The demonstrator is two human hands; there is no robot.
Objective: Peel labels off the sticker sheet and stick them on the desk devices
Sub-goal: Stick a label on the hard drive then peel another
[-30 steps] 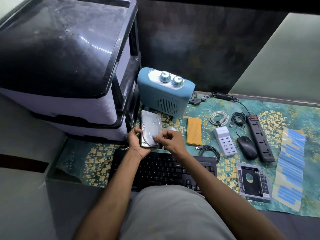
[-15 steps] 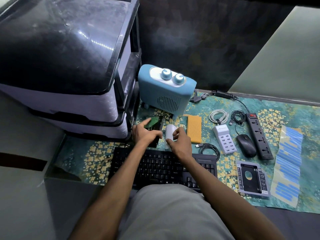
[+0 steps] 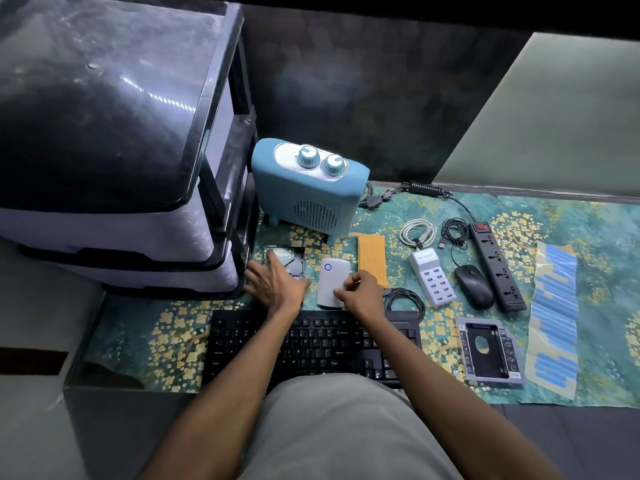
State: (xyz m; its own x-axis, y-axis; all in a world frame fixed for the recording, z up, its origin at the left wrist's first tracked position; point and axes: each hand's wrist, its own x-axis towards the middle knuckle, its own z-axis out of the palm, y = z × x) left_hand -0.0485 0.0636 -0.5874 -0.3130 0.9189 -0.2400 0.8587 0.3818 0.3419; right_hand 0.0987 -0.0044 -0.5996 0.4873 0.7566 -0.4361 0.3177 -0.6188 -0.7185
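Observation:
The hard drive (image 3: pixel 290 258) lies flat on the patterned mat by the drawer unit. My left hand (image 3: pixel 273 284) rests over its near edge with fingers spread. A white rounded device (image 3: pixel 331 282) with a blue ring stands beside it; my right hand (image 3: pixel 362 293) curls against its lower right side, fingers touching it. The sticker sheet (image 3: pixel 554 318), covered with blue labels, lies at the far right of the mat, away from both hands. No label is visible in my fingers.
A blue heater (image 3: pixel 308 192) stands behind. An orange pad (image 3: pixel 372 259), white USB hub (image 3: pixel 433 277), mouse (image 3: pixel 474 285), power strip (image 3: pixel 497 266), drive caddy (image 3: pixel 488 351) and cables lie to the right. The keyboard (image 3: pixel 311 344) sits in front; drawers (image 3: pixel 114 161) at left.
My left hand laid the hard drive down flat on the mat and opened over it. My right hand moved right from the drive onto the white device.

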